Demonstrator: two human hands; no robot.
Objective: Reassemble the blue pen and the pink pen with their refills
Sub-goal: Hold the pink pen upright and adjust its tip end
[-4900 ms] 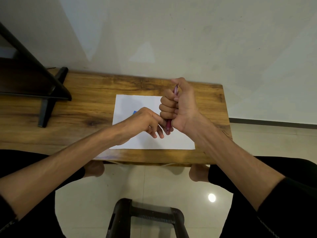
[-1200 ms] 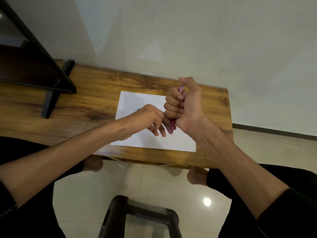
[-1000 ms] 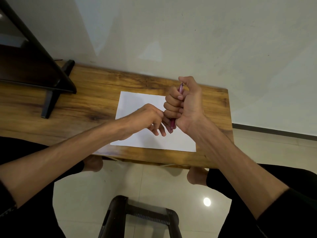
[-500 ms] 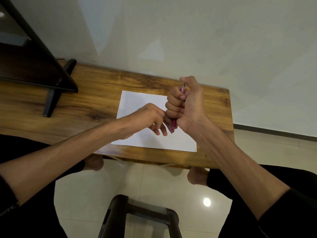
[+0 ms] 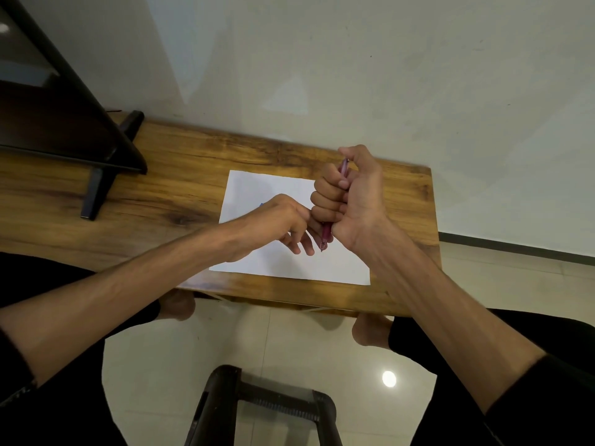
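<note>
Head camera view, looking down. Just right of the frame's centre, the right hand was closed in a fist around the pink pen, held roughly upright above a white sheet of paper on a wooden table. The pen's top poked out above the curled fingers near the thumb, and its pointed lower end stuck out below the fist. The left hand sat just left of the fist, touching it, its fingertips bunched beside the pen's lower end; whether they pinched a small part could not be told. A sliver of blue, possibly the blue pen, peeked out on the paper behind the left hand, mostly hidden.

The pen looked light, thin and stiff, with smooth plastic likely to slip or roll. It would be best gripped around the barrel's middle, while the narrow tip end was turned with fingertips. The thin refill would probably bend if forced.
</note>
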